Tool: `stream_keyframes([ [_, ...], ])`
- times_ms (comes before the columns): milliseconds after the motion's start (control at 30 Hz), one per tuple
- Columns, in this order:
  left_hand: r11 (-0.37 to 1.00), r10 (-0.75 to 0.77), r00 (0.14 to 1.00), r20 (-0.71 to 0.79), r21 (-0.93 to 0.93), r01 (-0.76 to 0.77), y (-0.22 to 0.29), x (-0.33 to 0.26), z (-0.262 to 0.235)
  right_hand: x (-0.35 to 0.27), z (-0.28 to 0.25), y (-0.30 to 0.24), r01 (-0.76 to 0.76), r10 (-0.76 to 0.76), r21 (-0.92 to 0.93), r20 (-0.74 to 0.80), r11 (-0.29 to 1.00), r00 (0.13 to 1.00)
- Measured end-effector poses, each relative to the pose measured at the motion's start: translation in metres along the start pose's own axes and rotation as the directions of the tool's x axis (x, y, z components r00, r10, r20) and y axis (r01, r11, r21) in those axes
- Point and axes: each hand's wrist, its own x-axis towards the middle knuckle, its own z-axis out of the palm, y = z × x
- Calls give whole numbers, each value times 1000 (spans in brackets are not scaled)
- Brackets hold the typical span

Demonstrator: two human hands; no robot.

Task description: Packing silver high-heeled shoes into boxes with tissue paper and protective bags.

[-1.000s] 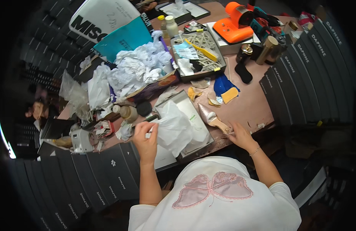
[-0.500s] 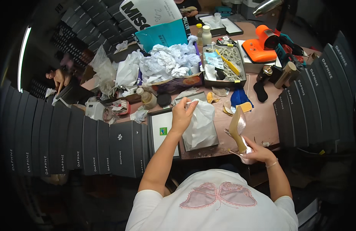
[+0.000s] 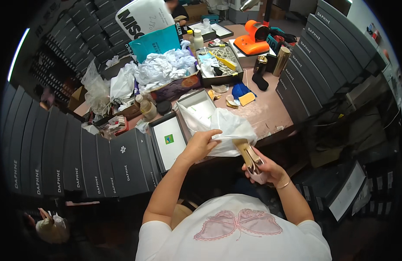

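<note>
A pale pink, metallic high-heeled shoe (image 3: 249,160) is in my right hand (image 3: 273,170), with my fingers closed around its heel end. Its tan toe end points up and to the left, against a thin white wrapping sheet (image 3: 231,128). My left hand (image 3: 202,145) pinches the near left edge of that sheet. The far part of the wrapping lies over an open grey shoe box (image 3: 200,103), hiding the box's near end. I cannot tell whether the shoe's toe is inside a fold of the sheet or only touching it.
Left of the shoe box lies a black-edged tray (image 3: 177,152) with a green sticker. Dark shoe boxes (image 3: 103,167) line the left, and a tall stack (image 3: 314,65) rises at right. Crumpled white paper (image 3: 164,67), a blue cloth (image 3: 241,91) and an orange device (image 3: 253,41) lie farther back.
My right hand has brought the shoe left, up to the wrapping sheet. My left hand has lowered, and the sheet now spreads toward the right hand. The whole view has shifted.
</note>
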Motion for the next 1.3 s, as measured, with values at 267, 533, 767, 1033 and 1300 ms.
stream_keyframes([
  [267,966,137,954,-266,-178,-189,31,-27,59,-58,4,42,-18,-61,369,201,929,978],
  [533,849,498,812,-306,-19,-528,131,-110,132,-109,17,42,100,-71,337,-97,936,993],
  [767,797,563,748,-352,-12,-604,144,-137,191,-124,-10,105,264,-310,-167,-390,950,867],
  [1033,732,643,725,-247,-77,-676,168,-172,237,-143,-34,112,357,-362,-71,-257,932,896],
  [1300,723,651,747,-136,-190,-665,151,-183,238,-135,-37,115,331,-324,-12,-240,944,915],
])
